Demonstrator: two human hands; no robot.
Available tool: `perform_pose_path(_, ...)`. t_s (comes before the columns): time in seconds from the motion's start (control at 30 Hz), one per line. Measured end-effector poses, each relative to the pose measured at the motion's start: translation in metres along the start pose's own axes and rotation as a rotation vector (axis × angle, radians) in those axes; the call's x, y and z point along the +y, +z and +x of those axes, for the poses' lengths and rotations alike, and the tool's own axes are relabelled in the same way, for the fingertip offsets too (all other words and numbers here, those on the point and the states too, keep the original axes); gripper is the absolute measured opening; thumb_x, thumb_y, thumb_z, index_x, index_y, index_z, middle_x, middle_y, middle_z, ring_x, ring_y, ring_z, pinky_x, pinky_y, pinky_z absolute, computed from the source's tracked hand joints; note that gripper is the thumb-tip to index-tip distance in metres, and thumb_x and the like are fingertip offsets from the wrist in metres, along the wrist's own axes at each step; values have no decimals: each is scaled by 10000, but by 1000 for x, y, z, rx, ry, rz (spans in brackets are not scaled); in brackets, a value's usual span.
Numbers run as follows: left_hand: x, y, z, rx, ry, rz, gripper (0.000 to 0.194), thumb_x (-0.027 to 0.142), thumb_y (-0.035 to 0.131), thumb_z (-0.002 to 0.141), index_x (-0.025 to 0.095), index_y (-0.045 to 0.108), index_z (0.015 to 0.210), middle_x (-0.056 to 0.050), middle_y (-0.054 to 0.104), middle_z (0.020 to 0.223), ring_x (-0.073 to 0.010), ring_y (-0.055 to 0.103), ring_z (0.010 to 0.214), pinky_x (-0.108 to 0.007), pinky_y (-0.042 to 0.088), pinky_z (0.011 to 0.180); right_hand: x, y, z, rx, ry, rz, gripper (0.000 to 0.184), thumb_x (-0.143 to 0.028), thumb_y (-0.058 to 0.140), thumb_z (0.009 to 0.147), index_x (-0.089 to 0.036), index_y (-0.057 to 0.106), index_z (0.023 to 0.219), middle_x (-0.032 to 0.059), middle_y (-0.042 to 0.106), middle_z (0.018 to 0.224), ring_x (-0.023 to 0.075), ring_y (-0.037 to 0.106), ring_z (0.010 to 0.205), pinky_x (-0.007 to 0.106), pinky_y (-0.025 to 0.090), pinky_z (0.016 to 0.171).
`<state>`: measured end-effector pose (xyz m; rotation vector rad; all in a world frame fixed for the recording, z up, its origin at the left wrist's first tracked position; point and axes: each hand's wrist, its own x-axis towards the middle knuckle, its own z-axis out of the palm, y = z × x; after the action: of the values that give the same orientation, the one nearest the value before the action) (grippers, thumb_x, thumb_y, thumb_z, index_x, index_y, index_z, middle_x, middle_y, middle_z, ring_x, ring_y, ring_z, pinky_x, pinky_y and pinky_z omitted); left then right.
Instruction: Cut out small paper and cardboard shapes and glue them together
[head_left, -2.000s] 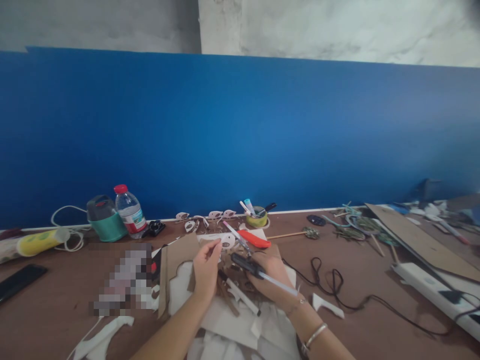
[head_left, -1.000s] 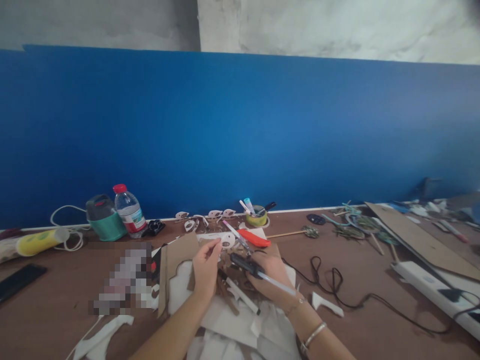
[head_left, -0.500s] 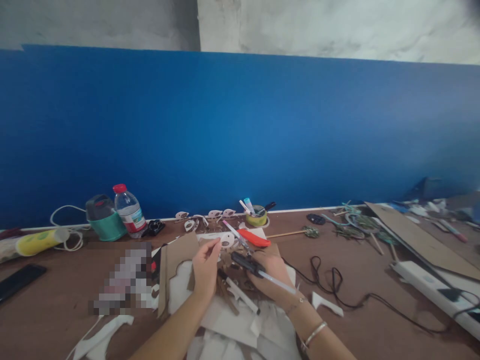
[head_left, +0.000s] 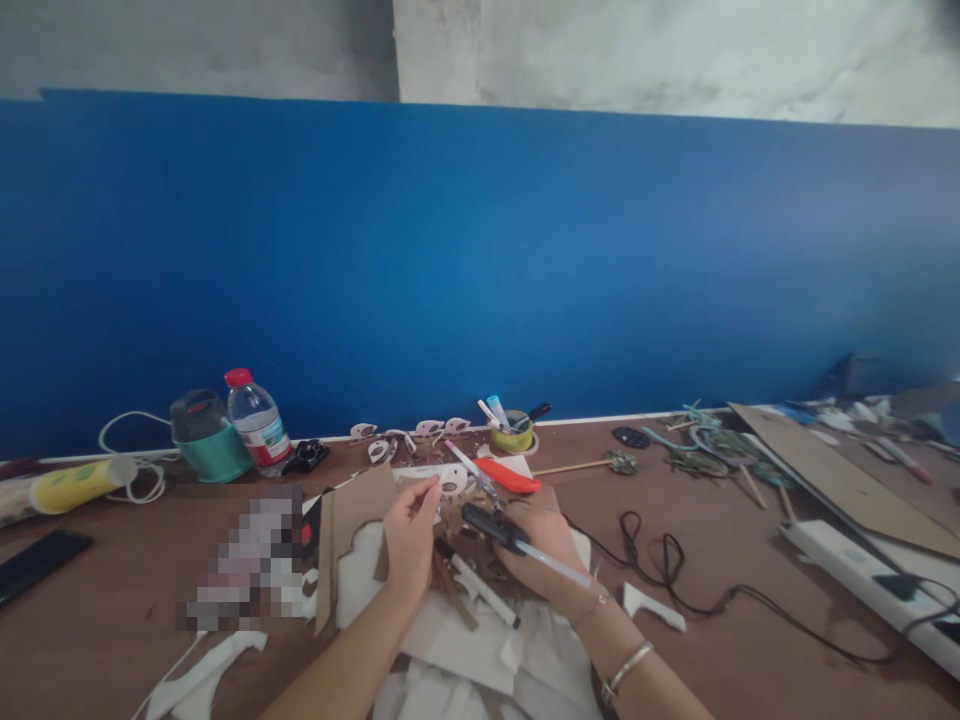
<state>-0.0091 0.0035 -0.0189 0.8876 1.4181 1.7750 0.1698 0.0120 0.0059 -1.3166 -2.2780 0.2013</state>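
Note:
My left hand [head_left: 411,530] is closed, thumb and fingertips pinched at the edge of a white cut-out [head_left: 453,481] with a dark patterned oval on it. My right hand [head_left: 541,545] is wrapped around a black glue gun [head_left: 491,527]; a translucent glue stick [head_left: 559,565] sticks out of it toward the lower right. Beyond the right hand lies a bright orange object [head_left: 508,475], beside a slim pen-like tool [head_left: 469,460]. Between the wrists, a white marker [head_left: 486,592] with dark ends rests over brown strips and white sheets [head_left: 457,640].
Similar white cut-outs [head_left: 430,428] line the back edge, near a yellow tape roll [head_left: 513,437] holding pens. A bottle [head_left: 259,430] and teal container [head_left: 210,452] stand left. A black cord [head_left: 720,605] crosses toward a power strip [head_left: 862,575]. Cardboard [head_left: 840,480] lies right.
Almost nothing differs. The view has shifted very slightly; both hands keep the same pose and hold.

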Motion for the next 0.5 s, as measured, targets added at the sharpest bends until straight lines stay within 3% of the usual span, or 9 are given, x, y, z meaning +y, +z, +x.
perform_pose_path(0.5, -2, 0, 2, 16, 23, 9, 332, 406, 677, 720, 157, 717, 936, -93, 723, 981, -244, 643, 938, -359, 459, 881, 0, -2, 0, 45, -139, 119, 127, -170, 544, 646, -207, 621, 740, 35, 684, 740, 198, 630, 736, 249, 421, 652)
